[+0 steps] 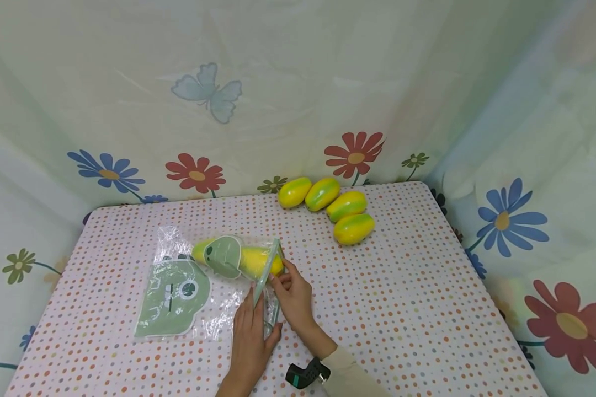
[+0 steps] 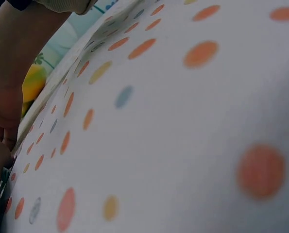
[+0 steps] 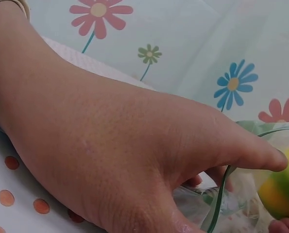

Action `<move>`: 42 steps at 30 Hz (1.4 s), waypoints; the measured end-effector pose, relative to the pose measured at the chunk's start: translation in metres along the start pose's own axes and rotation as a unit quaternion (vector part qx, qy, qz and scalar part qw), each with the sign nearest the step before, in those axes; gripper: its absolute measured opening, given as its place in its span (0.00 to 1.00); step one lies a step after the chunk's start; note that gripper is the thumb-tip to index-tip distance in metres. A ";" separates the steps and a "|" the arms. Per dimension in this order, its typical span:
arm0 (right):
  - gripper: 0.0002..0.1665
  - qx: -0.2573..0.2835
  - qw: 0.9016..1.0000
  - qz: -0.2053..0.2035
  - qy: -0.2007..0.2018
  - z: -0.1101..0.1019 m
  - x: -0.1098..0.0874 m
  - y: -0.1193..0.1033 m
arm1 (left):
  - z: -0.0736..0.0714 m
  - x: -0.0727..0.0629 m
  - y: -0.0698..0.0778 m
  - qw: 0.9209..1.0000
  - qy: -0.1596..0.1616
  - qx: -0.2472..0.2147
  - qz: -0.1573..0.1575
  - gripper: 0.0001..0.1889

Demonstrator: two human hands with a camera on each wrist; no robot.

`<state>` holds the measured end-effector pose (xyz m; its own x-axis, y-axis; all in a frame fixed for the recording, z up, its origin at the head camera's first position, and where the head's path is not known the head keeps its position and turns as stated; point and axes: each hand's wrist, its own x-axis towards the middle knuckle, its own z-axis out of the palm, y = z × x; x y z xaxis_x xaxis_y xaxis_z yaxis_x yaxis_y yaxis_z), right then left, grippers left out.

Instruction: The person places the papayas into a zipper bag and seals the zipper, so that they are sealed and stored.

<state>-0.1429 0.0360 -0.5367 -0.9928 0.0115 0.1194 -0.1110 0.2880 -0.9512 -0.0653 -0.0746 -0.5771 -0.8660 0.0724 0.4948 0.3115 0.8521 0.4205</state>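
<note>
A clear zip bag (image 1: 218,309) with a green cartoon dinosaur print and a green strip along its mouth lies on the table. Inside it, at the far side, lies a yellow-green papaya (image 1: 253,262), its end close to the mouth. My right hand (image 1: 294,298) pinches the bag's mouth edge beside the fruit. In the right wrist view, the papaya (image 3: 282,187) shows through the plastic beyond an outstretched finger. My left hand (image 1: 250,336) rests its straight fingers on the bag near the strip, thumb spread apart. The left wrist view shows mostly tablecloth.
Several more yellow-green papayas (image 1: 346,206) lie in a curved row toward the back edge. A dotted cloth (image 1: 402,309) covers the table. Flower-printed curtains (image 1: 278,82) stand behind and at both sides. A black band (image 1: 308,373) is around the right forearm.
</note>
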 end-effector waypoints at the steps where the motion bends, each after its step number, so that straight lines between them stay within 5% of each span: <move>1: 0.29 0.000 1.000 0.005 -0.004 0.000 0.001 0.000 | 0.000 0.000 0.000 1.000 0.002 -0.001 0.002 0.48; 10: 0.22 0.019 0.999 0.032 -0.036 0.002 0.004 -0.001 | 0.002 0.001 -0.002 0.999 0.027 0.002 0.024 0.49; 21: 0.29 0.084 0.992 0.022 -0.090 0.005 0.006 0.001 | 0.003 0.000 -0.003 0.999 0.028 0.007 0.025 0.46; 32: 0.24 0.008 0.987 0.027 -0.161 0.005 0.023 -0.005 | 0.003 0.001 -0.003 1.000 0.020 0.009 0.020 0.47; 42: 0.26 -0.003 0.977 0.028 -0.212 0.004 0.041 -0.004 | 0.000 0.003 -0.002 1.000 -0.013 -0.005 0.003 0.40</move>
<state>-0.1832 0.0311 -0.5294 -0.9267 -0.3705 -0.0633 -0.0567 0.3043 -0.9509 -0.0685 -0.0759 -0.5764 -0.8742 0.0907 0.4770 0.3198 0.8467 0.4252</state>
